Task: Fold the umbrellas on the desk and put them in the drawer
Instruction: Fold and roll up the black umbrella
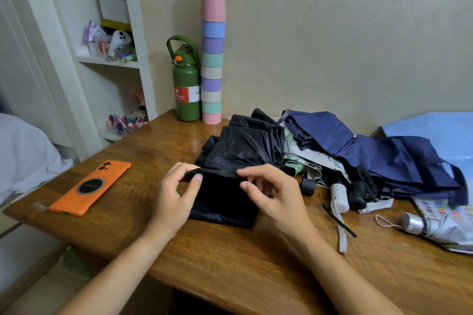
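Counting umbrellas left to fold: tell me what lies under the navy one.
Under the navy umbrella lies a white umbrella with green print, its white handle sticking out. A black handle also shows; whatever else lies beneath is covered.

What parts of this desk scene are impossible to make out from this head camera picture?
- The drawer: nowhere in the head view, so whether it is open or shut cannot be told.
- The black fabric umbrella: its handle is hidden under the left hand and right hand, both pinching the cloth.
- The silver folded umbrella: cut off by the right edge.
- The white patterned umbrella: mostly buried under the navy blue umbrella.
- The green bottle: label print too small to read.
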